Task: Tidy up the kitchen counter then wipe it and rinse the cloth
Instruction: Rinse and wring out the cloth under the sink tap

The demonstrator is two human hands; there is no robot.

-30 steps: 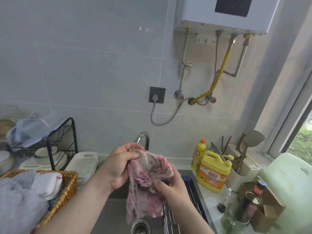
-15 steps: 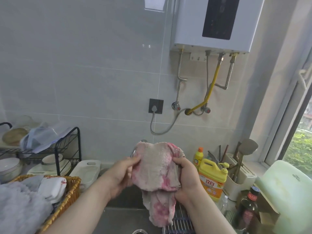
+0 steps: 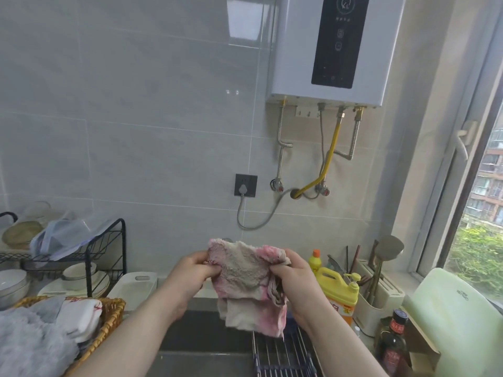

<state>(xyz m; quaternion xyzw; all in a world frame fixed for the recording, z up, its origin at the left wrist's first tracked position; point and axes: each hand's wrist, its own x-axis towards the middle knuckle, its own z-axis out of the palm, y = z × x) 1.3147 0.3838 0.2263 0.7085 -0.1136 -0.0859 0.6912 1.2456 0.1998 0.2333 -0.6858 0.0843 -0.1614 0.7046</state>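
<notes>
A pink and grey cloth (image 3: 246,278) hangs spread between both hands above the dark sink (image 3: 206,336). My left hand (image 3: 193,273) pinches its upper left edge. My right hand (image 3: 292,281) grips its bunched right edge. The lower part of the cloth droops over a metal drying rack (image 3: 283,357) laid across the sink. The faucet is almost wholly hidden behind the cloth.
A wicker basket (image 3: 111,314) with cloths sits at the left, behind it a black dish rack (image 3: 103,240) with bowls and a white dish (image 3: 136,284). At the right stand a yellow detergent jug (image 3: 340,292), utensil holder (image 3: 378,295), dark bottle (image 3: 393,344) and green board (image 3: 457,317).
The cloth went from bunched and hanging low in the sink to held up and spread wider between both hands. The view has tilted upward, showing more of the water heater.
</notes>
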